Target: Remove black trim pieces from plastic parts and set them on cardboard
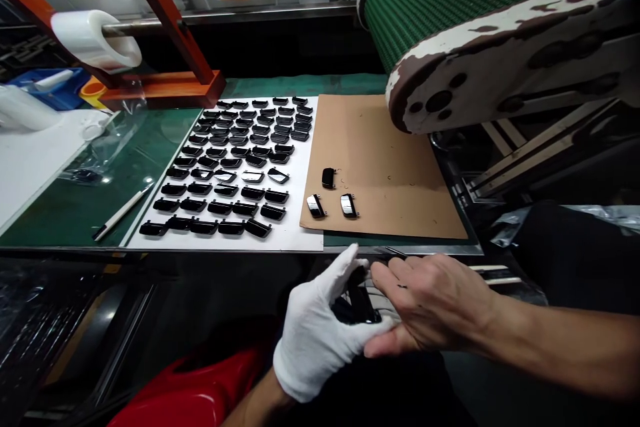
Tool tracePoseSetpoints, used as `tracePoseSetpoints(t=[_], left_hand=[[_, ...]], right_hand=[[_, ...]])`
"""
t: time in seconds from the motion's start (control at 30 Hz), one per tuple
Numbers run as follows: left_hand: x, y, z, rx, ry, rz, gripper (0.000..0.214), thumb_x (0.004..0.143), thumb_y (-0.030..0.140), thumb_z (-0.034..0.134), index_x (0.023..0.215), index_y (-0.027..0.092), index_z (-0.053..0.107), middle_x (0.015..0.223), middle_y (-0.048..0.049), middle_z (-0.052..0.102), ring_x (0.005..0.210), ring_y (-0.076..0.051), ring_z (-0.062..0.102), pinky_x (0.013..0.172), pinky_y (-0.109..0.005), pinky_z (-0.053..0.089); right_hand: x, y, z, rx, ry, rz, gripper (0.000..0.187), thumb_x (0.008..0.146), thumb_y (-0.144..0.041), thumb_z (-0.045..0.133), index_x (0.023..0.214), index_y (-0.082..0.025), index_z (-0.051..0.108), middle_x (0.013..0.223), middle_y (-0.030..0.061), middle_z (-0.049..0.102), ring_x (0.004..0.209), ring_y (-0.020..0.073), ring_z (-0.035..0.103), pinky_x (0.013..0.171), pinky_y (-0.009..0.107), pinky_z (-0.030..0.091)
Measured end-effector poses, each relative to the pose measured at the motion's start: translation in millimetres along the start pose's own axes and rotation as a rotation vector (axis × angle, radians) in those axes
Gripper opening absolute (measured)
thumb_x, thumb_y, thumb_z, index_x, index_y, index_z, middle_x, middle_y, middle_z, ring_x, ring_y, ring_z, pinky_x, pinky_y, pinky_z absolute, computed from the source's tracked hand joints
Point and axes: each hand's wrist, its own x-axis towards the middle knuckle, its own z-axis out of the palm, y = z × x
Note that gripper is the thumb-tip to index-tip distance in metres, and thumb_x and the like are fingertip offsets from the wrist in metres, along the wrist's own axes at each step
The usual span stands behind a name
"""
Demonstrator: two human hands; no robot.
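Note:
My left hand (315, 333), in a white glove, is shut around a glossy black moulded part (361, 297) just below the table's front edge. My bare right hand (430, 300) is against the same part, its thumb below and fingers above. Beyond the edge, many similar handle-shaped parts stand in rows on a white sheet (303, 213). Several more (315, 205) lie on a brown cardboard sheet (390, 193) among tiny wire bits, and some show bright chrome faces. A thin metal item (395, 252) sits by my right fingers, too small to identify.
A green belt conveyor (450, 0) with a stained white side frame overhangs the cardboard at the right. At the left are a clear film roll (95, 40) on an orange rack, a white pen (120, 213) and a white board (35, 160). Something red (190, 387) lies below my hands.

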Motion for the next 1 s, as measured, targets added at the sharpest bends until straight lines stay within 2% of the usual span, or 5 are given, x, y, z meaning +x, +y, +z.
tracePoseSetpoints(t=[0.33, 0.6, 0.83, 1.0], left_hand=[[1.3, -3.2, 2.0, -0.018, 0.002, -0.039, 0.079, 0.060, 0.028, 0.083, 0.131, 0.015, 0.051, 0.112, -0.0041, 0.070, 0.102, -0.021, 0.066, 0.092, -0.025, 0.055], [1.4, 0.1, 1.6, -0.022, 0.013, -0.054, 0.078, 0.059, 0.027, 0.083, 0.130, 0.013, 0.052, 0.110, -0.0059, 0.070, 0.101, -0.024, 0.067, 0.091, -0.031, 0.056], [-1.3, -0.9, 2.2, -0.038, 0.001, -0.041, 0.073, 0.062, 0.026, 0.082, 0.129, 0.014, 0.054, 0.112, -0.0044, 0.070, 0.101, -0.022, 0.067, 0.092, -0.026, 0.055], [-1.7, -0.8, 5.0, -0.029, -0.005, -0.049, 0.075, 0.061, 0.027, 0.082, 0.129, 0.016, 0.053, 0.111, -0.0039, 0.070, 0.101, -0.022, 0.067, 0.092, -0.025, 0.055]], right_hand=[[-2.9, -0.6, 6.6, 0.006, 0.043, 0.010, 0.079, 0.086, -0.068, 0.001, 0.069, -0.017, 0.058, 0.052, 0.0040, 0.054, 0.039, 0.0158, 0.050, 0.042, 0.032, 0.012], [-3.4, -1.3, 7.6, -0.010, 0.057, -0.009, 0.073, 0.088, -0.067, 0.008, 0.069, -0.017, 0.058, 0.052, 0.0031, 0.054, 0.040, 0.0144, 0.046, 0.043, 0.032, 0.013], [-5.2, -1.4, 6.4, 0.013, 0.098, -0.039, 0.071, 0.089, -0.065, 0.007, 0.066, -0.018, 0.055, 0.051, 0.0017, 0.052, 0.040, 0.0149, 0.047, 0.043, 0.031, 0.015], [-9.3, -2.2, 9.8, 0.025, 0.081, -0.024, 0.070, 0.089, -0.065, 0.007, 0.069, -0.018, 0.054, 0.052, 0.0015, 0.054, 0.041, 0.0150, 0.050, 0.043, 0.031, 0.017]])
